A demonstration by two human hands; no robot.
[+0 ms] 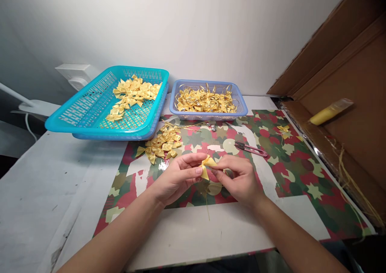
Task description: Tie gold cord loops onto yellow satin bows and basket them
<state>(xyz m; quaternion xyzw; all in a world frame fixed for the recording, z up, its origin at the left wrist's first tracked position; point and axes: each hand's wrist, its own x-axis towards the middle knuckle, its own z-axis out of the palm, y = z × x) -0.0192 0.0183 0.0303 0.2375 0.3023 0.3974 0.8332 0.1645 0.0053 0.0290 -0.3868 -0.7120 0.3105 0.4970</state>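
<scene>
A yellow ribbon bow (207, 167) is held up between my two hands above the patterned sheet. My left hand (182, 172) pinches its left side between thumb and fingers. On the right, my right hand (238, 175) is closed, thumb against index finger, at the bow's right edge; whatever lies between those fingertips is too small to make out. A thin yellow thread (207, 202) hangs below the bow. Just beyond my left hand lies a pile of yellow bows (164, 142). Pink thread snips (251, 148) rest beyond my right hand.
A turquoise basket (75, 118) of bows stands back left, stacked on a blue one. The lilac basket (208, 116) holds bows with gold ties. Small silver bells (212, 127) and a loose bow (283, 129) lie on the sheet. Cardboard (346, 72) borders the right, with a yellow tube (330, 111).
</scene>
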